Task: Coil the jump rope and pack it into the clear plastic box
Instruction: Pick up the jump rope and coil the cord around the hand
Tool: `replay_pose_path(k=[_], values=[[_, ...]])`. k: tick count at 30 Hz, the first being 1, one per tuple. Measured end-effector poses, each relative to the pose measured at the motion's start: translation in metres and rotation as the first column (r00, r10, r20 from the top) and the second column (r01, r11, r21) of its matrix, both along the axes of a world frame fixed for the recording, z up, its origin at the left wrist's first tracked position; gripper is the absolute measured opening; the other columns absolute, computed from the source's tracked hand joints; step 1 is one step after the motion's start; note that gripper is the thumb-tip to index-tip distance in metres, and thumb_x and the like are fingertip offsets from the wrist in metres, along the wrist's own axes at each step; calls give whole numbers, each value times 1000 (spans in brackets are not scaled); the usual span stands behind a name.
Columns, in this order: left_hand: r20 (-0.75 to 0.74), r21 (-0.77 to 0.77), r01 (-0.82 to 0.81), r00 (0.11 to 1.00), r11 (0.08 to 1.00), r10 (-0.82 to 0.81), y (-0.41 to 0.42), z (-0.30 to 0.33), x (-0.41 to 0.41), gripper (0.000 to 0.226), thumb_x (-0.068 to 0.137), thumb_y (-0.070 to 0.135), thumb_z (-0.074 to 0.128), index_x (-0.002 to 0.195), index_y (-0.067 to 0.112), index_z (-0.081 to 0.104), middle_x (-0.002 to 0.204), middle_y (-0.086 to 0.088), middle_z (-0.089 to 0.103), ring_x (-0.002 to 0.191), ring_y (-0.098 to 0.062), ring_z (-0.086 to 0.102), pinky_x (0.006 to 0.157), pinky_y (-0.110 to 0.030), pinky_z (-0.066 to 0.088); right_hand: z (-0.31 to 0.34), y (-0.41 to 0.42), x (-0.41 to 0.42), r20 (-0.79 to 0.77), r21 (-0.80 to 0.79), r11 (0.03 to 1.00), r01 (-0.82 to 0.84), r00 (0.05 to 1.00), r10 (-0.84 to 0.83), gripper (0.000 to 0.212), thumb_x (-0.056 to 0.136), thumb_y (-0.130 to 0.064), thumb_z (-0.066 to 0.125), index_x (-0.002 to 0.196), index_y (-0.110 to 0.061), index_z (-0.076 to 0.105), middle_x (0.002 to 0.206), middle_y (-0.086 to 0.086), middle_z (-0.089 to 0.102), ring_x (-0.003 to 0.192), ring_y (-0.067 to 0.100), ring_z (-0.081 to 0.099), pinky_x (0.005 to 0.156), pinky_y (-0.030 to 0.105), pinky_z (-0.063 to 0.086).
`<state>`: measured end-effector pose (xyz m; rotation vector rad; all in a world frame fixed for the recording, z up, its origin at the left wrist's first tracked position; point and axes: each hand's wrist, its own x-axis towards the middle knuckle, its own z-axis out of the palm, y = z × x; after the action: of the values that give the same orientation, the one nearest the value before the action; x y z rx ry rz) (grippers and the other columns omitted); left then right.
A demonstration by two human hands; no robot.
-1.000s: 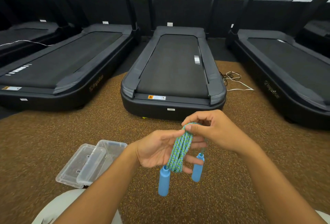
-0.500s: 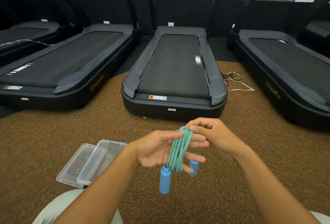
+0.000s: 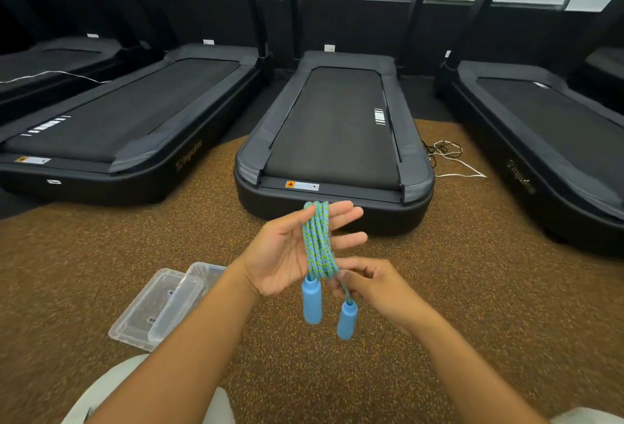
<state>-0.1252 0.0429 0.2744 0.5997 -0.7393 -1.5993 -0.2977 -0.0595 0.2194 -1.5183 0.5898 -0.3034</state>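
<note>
Midair, jump rope (image 3: 319,241) loops hang around the spread left hand (image 3: 290,251).
Right hand (image 3: 368,288) pinches the rope near a blue handle (image 3: 347,320); clear plastic box (image 3: 169,305) sits left on the floor; treadmill (image 3: 334,140) lettering unreadable.

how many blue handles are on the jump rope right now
2. One blue handle hangs below the left hand, under the coiled rope. The other handle hangs lower, just below the right hand, which pinches its cord.
</note>
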Motion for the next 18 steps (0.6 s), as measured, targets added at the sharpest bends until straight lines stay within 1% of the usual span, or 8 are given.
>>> replay_pose_path(k=[3,5,7,9,11,13,15,18], values=[[3,20,-73,997,997,73,0,-1,1,54,104,34,36,150,5,43,156,-12,45,139,-40,47,109,-62,40,-5,5,4,2,-31,1000,5,1000,-5,22,102,-11,62,106,-24,80,92,3,80,84,15,72,80,25,56],[1,33,-130,991,991,130,0,-1,2,54,104,34,36,150,6,43,155,-10,47,138,-39,49,109,-61,40,-3,9,6,1,-86,996,4,1000,-4,21,101,-10,62,99,-22,79,86,-1,78,81,8,69,78,20,53],[-1,48,-196,981,979,196,-1,0,4,54,103,34,36,149,6,44,153,-10,51,136,-37,52,108,-61,42,-2,12,8,-32,-166,986,-26,999,21,20,102,-14,62,94,-22,79,84,-5,77,80,2,64,76,16,48],[7,64,-263,965,963,263,-1,2,6,53,103,33,36,147,6,46,150,-10,54,135,-36,54,107,-60,43,-2,15,8,-74,-218,973,-74,996,59,19,102,-17,62,93,-19,79,83,-4,77,78,2,61,75,19,45],[19,69,-314,949,947,314,-1,2,8,52,104,33,36,147,6,46,149,-9,55,134,-36,54,107,-60,43,-1,18,8,-91,-218,971,-100,993,82,18,101,-15,63,93,-19,78,82,-2,76,77,4,64,78,21,49],[34,82,-355,935,931,354,-1,2,9,50,105,32,35,147,7,46,148,-8,56,133,-36,55,108,-61,43,1,21,9,-74,-162,982,-93,994,82,15,101,-9,62,102,-11,76,80,4,73,73,11,67,78,27,55],[41,92,-400,916,912,398,-1,1,10,50,106,32,34,147,7,47,148,-8,56,133,-35,56,108,-61,42,3,23,10,-58,-96,991,-95,994,90,16,101,-6,61,110,-2,73,78,5,70,68,16,67,72,29,57],[36,100,-445,895,890,444,-1,1,10,49,105,32,35,146,7,48,147,-9,57,131,-35,57,108,-60,43,10,27,9,-95,-81,990,-113,990,105,16,102,-11,62,109,-6,75,76,1,71,65,16,67,63,27,56]])
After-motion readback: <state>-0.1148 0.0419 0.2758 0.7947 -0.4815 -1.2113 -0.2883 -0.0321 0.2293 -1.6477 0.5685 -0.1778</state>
